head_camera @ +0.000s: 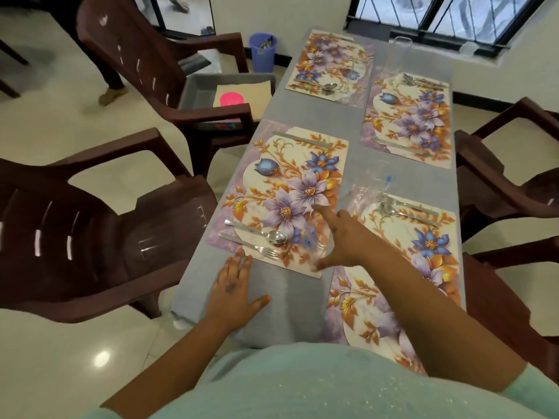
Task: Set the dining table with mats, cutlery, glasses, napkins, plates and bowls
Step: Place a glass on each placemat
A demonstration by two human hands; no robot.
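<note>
The left hand (234, 290) lies flat on the grey cloth of the bench (272, 300) near its near left corner, fingers straight and spread, the fingertips just touching the near edge of the near-left mat (281, 195); its grip is apart and holds nothing. The right hand (343, 240) reaches forward from a long bare forearm over the same mat's near right corner, forefinger stretched toward the purple flowers, thumb stretched down to the mat's edge. A clear glass (314, 247) seems to stand under that palm, but it is see-through and blurred, so whether the grip is clamped on it cannot be told. On this mat a spoon (260, 232) and a fork (251, 246) lie side by side along the near edge, and a knife (304, 140) lies along the far edge. Three more flowered mats with cutlery cover the right side and far left of the bench; the near-right mat (423, 237) is partly hidden by the right forearm. Another glass (402, 43) at the far edge is faint. A grey tray (199, 86) with a pink object rests on the far-left chair (145, 55).
</note>
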